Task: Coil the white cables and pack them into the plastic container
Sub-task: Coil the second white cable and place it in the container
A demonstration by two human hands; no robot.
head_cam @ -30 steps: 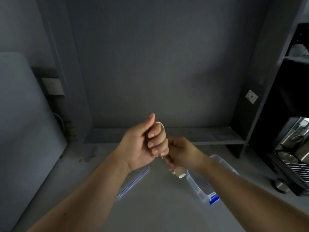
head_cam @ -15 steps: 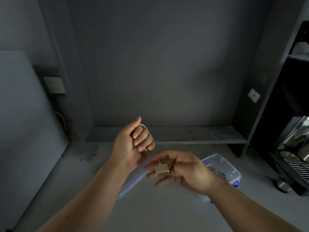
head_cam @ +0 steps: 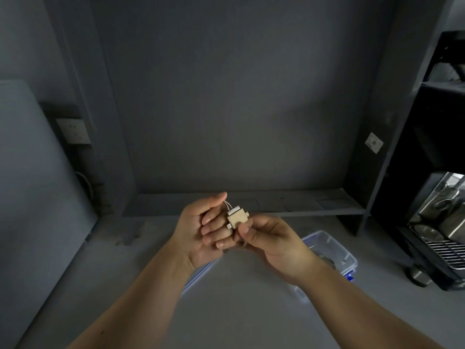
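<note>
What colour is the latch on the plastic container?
Blue, on the clear plastic container; the latch shows at its near right corner in the head view.

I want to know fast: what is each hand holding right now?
Left hand: curled around the white cable.
Right hand: pinching the cable's connector block between thumb and fingers.

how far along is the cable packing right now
Done: the plastic container sits open on the counter, its lid beside it, with something dark inside that is too dim to identify. In hand: the left hand holds the white cable while the right hand pinches its multi-plug connector. Left: putting this cable in the container.
</note>
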